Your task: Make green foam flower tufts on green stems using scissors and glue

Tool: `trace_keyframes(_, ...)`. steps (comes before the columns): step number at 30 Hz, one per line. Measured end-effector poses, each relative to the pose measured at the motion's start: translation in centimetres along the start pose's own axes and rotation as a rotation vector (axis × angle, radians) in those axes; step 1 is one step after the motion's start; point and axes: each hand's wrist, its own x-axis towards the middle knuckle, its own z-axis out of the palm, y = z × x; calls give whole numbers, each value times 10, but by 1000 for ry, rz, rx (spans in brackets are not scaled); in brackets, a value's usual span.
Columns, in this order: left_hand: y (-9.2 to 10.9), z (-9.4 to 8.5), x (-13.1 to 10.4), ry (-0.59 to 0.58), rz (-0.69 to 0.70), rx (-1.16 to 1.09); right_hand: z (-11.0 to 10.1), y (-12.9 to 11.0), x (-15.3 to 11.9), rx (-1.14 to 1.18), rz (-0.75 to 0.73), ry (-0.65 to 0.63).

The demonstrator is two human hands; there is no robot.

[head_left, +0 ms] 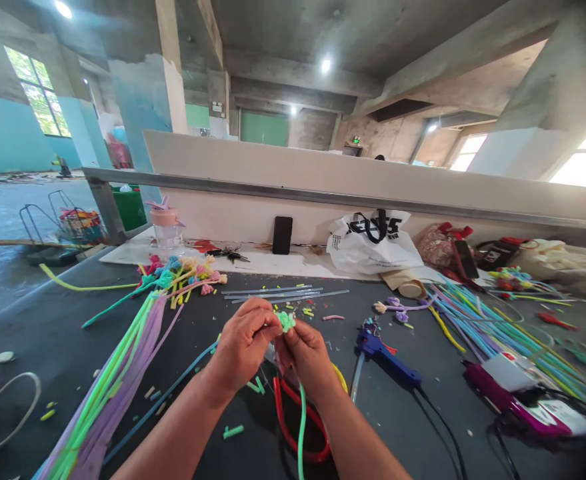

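Observation:
A small light-green flower (286, 321) made of fuzzy stems is pinched between my two hands above the dark table. My left hand (247, 337) grips its left side with thumb and forefinger. My right hand (309, 343) holds it from the right, fingers closed near its base. A light-green stem (301, 427) hangs from below my right hand toward the front. Under my hands lie red-handled scissors (297, 450), their blades mostly hidden. Short green cut pieces (233, 432) are scattered nearby on the tabletop.
A blue glue gun (387, 357) with a cord lies to the right. Left is a bundle of green and purple stems (137, 360); more stems (493, 327) lie far right. A phone (283, 235), white bag (373, 243) and cup (167, 230) stand along the back.

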Motion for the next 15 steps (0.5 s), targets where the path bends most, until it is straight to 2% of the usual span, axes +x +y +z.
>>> trace_keyframes(4, 1, -3, 2, -30, -10, -18, 3, 2, 0, 148, 50, -14)
trace_keyframes(7, -2, -4, 2, -18, -71, -85, 7, -3, 0, 262, 81, -33)
trace_keyframes(12, -8, -2, 0, 184, -359, -359, 8, -18, -2, 440, 155, -128)
trace_keyframes(15, -8, 4, -3, 101, -518, -565, 5, -22, -4, 528, 185, -189)
